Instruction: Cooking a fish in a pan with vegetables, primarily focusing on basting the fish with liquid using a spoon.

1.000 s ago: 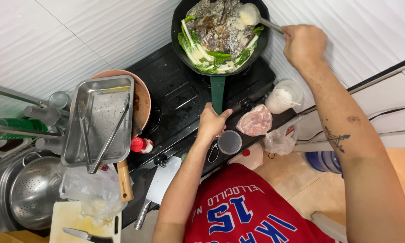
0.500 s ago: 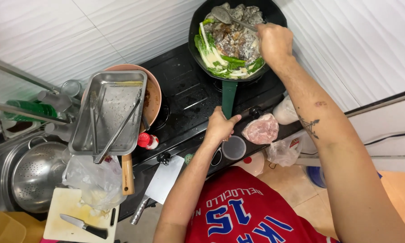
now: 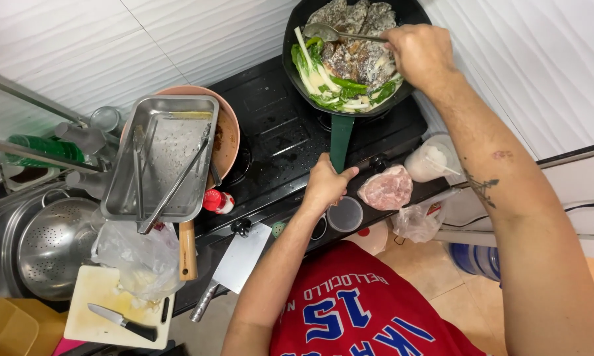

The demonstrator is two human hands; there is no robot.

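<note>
A black frying pan (image 3: 297, 26) sits on the black stove (image 3: 270, 125), filled with browned fish pieces in pale sauce and green leafy stalks (image 3: 323, 86). My right hand (image 3: 421, 54) holds a metal spoon (image 3: 326, 31) whose bowl rests over the food at the pan's left side. My left hand (image 3: 324, 184) grips the end of the pan's dark green handle (image 3: 341, 135) at the stove's front edge.
A metal tray with tongs (image 3: 161, 155) lies over an orange pan (image 3: 227, 142). A bag of raw meat (image 3: 384, 188), a clear cup (image 3: 345, 214), a white container (image 3: 427, 161), a cleaver (image 3: 237, 260), a cutting board with knife (image 3: 115, 313) and a colander (image 3: 53, 244) surround the stove.
My right hand has swung the spoon from the pan's right rim across the food to its left side. My left hand stays at the pan's handle.
</note>
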